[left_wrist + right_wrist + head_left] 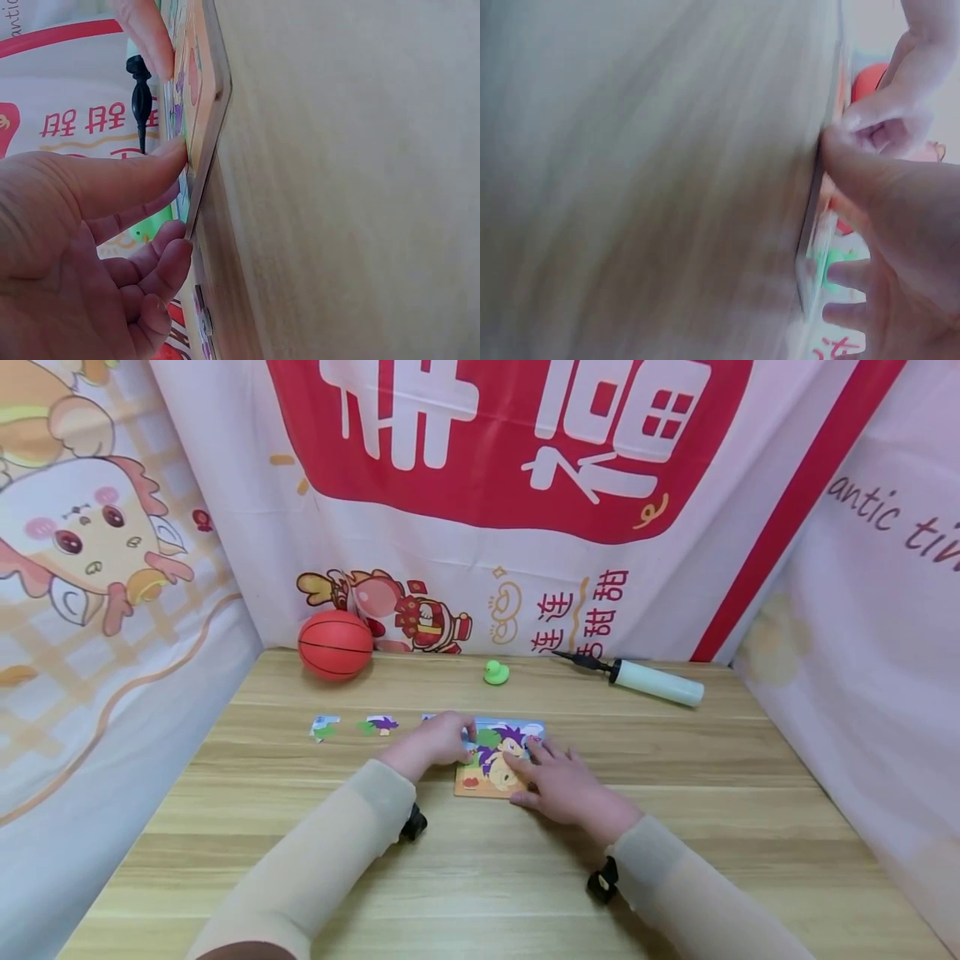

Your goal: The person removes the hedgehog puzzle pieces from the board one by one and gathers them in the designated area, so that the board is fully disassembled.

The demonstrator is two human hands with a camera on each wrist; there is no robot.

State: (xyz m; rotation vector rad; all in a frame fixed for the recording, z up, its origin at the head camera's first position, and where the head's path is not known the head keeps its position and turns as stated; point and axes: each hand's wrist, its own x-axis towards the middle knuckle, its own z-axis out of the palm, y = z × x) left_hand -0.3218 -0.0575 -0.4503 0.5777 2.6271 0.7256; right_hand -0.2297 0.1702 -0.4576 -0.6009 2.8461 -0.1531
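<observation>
A cartoon jigsaw puzzle [491,772] in a thin board lies on the table, showing a purple-haired figure on orange, green and blue. At its left edge my left hand [444,739] pinches a puzzle piece between thumb and index finger, the piece mostly hidden by the fingers. In the left wrist view the left thumb [169,161] sits on the board's face while the other fingers curl beside its edge. My right hand [562,782] rests over the board's right side, fingers spread, with the thumb [847,161] along the near edge.
Two loose puzzle pieces, one blue and green [323,727] and one purple and green [378,725], lie left of the board. Farther back are a red mini basketball [335,645], a green toy duck [496,672] and a white hand pump [658,682] before a printed cloth.
</observation>
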